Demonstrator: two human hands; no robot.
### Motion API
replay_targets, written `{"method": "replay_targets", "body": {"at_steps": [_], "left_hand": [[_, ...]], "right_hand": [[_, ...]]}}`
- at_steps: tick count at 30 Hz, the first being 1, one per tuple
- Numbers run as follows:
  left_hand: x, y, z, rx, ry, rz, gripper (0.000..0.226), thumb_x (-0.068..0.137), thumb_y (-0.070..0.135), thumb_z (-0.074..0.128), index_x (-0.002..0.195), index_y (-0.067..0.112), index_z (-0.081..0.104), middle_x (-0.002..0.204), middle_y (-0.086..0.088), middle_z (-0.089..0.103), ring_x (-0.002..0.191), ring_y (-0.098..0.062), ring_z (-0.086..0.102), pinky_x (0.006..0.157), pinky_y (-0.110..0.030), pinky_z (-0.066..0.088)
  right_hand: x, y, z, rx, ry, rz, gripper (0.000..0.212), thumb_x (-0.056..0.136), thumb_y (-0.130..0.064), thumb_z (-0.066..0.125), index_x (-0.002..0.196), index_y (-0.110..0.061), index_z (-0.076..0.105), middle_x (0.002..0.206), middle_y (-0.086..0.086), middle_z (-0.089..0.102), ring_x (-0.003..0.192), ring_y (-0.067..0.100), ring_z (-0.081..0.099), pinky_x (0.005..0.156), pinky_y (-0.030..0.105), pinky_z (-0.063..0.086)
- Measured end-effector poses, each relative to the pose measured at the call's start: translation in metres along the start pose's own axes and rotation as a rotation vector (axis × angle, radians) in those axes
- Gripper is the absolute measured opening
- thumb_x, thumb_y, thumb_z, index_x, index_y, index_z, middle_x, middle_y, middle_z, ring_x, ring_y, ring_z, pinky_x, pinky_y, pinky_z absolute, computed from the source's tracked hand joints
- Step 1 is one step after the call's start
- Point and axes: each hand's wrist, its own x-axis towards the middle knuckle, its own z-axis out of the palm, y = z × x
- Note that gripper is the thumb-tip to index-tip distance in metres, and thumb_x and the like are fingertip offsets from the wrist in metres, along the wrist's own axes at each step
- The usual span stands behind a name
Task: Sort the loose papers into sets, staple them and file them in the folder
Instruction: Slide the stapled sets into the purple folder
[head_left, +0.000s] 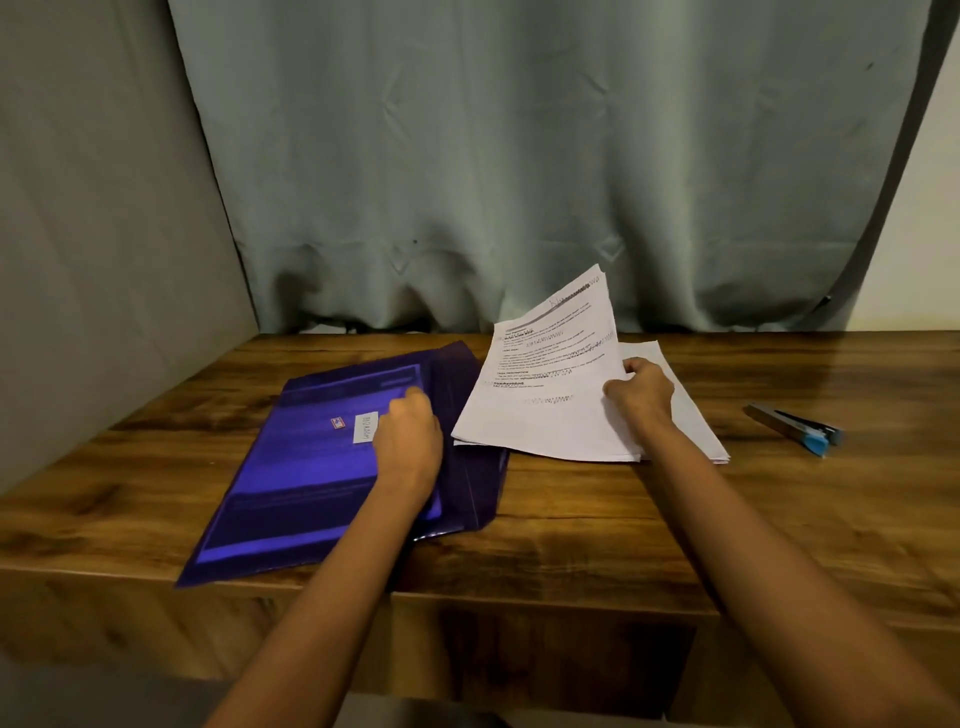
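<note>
A purple plastic folder (311, 467) lies flat on the left of the wooden desk (597, 519), its near corner hanging over the front edge. My left hand (408, 441) rests on its right part with curled fingers beside a small white label. A stack of white printed papers (524, 415) lies to the right of the folder, overlapping its flap. My right hand (641, 392) pinches the right edge of the top sheets and lifts them, so their far end stands tilted up. More sheets (691, 415) lie flat underneath.
A grey and blue stapler (795, 423) lies on the desk to the right of the papers. A grey-green curtain (519, 156) hangs behind the desk, and a grey wall closes the left side.
</note>
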Motion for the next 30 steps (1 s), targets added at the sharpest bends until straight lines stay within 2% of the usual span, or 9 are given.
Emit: {"method": "replay_targets", "body": {"at_steps": [4, 6, 10, 11, 14, 18, 23, 27, 30], "left_hand": [[0.001, -0.002, -0.007, -0.011, 0.033, -0.006, 0.017, 0.095, 0.006, 0.046, 0.106, -0.005, 0.054, 0.1, -0.023, 0.062, 0.089, -0.038, 0.061, 0.062, -0.034, 0.037], [0.001, -0.004, -0.009, -0.015, 0.043, -0.024, 0.02, 0.095, 0.008, 0.047, 0.109, -0.003, 0.055, 0.101, -0.022, 0.062, 0.091, -0.039, 0.061, 0.063, -0.035, 0.038], [0.001, -0.008, -0.011, -0.029, 0.057, -0.041, 0.026, 0.094, 0.01, 0.048, 0.118, 0.0, 0.055, 0.104, -0.022, 0.063, 0.093, -0.039, 0.061, 0.07, -0.042, 0.047], [0.002, -0.009, -0.011, -0.027, 0.058, -0.044, 0.027, 0.095, 0.01, 0.048, 0.119, 0.001, 0.055, 0.104, -0.022, 0.063, 0.093, -0.038, 0.062, 0.071, -0.042, 0.049], [0.004, -0.011, -0.01, -0.029, 0.057, -0.054, 0.021, 0.094, 0.01, 0.049, 0.111, 0.001, 0.057, 0.1, -0.021, 0.064, 0.088, -0.038, 0.063, 0.071, -0.044, 0.052], [0.007, -0.011, -0.009, -0.037, 0.055, -0.073, 0.013, 0.093, 0.008, 0.05, 0.1, -0.001, 0.056, 0.096, -0.022, 0.063, 0.086, -0.039, 0.062, 0.071, -0.047, 0.054], [0.008, -0.012, -0.008, -0.031, 0.032, -0.088, 0.017, 0.094, 0.01, 0.049, 0.105, -0.001, 0.056, 0.104, -0.023, 0.062, 0.094, -0.041, 0.061, 0.077, -0.047, 0.053], [0.008, -0.013, -0.009, -0.035, 0.023, -0.09, 0.019, 0.094, 0.011, 0.05, 0.108, -0.001, 0.055, 0.105, -0.023, 0.062, 0.094, -0.04, 0.061, 0.078, -0.047, 0.053], [0.009, -0.013, -0.011, -0.033, 0.024, -0.089, 0.02, 0.095, 0.012, 0.049, 0.109, 0.0, 0.056, 0.106, -0.023, 0.062, 0.095, -0.04, 0.061, 0.076, -0.046, 0.051]], "right_hand": [[-0.005, -0.002, 0.006, 0.095, -0.047, 0.103, 0.031, 0.09, -0.007, 0.062, 0.121, -0.01, 0.056, 0.13, 0.013, 0.058, 0.115, 0.033, 0.057, 0.095, 0.041, 0.051], [-0.01, -0.005, 0.01, 0.105, -0.068, 0.135, 0.032, 0.09, -0.007, 0.062, 0.121, -0.011, 0.055, 0.13, 0.012, 0.056, 0.117, 0.032, 0.055, 0.094, 0.037, 0.051], [-0.018, -0.01, 0.016, 0.114, -0.114, 0.154, 0.036, 0.092, -0.007, 0.059, 0.127, -0.01, 0.05, 0.122, 0.005, 0.056, 0.117, 0.03, 0.055, 0.091, 0.033, 0.05], [-0.019, -0.01, 0.018, 0.125, -0.124, 0.151, 0.036, 0.092, -0.007, 0.059, 0.127, -0.011, 0.05, 0.126, 0.006, 0.056, 0.116, 0.03, 0.055, 0.094, 0.035, 0.051], [-0.027, -0.012, 0.022, 0.137, -0.142, 0.13, 0.037, 0.093, -0.006, 0.058, 0.128, -0.012, 0.049, 0.133, 0.01, 0.055, 0.117, 0.031, 0.056, 0.095, 0.041, 0.052], [-0.039, -0.012, 0.028, 0.122, -0.144, 0.08, 0.037, 0.095, -0.006, 0.052, 0.13, -0.014, 0.044, 0.133, 0.009, 0.054, 0.115, 0.029, 0.056, 0.089, 0.037, 0.051], [-0.05, -0.014, 0.034, 0.174, -0.138, 0.08, 0.036, 0.096, -0.004, 0.046, 0.131, -0.015, 0.043, 0.131, 0.01, 0.055, 0.112, 0.029, 0.056, 0.089, 0.037, 0.05], [-0.053, -0.012, 0.037, 0.17, -0.171, 0.13, 0.035, 0.095, -0.003, 0.044, 0.127, -0.016, 0.044, 0.128, 0.01, 0.057, 0.1, 0.024, 0.056, 0.086, 0.037, 0.052], [-0.054, -0.012, 0.037, 0.184, -0.167, 0.16, 0.036, 0.095, -0.003, 0.045, 0.128, -0.016, 0.044, 0.128, 0.009, 0.056, 0.104, 0.027, 0.057, 0.082, 0.036, 0.05]]}}
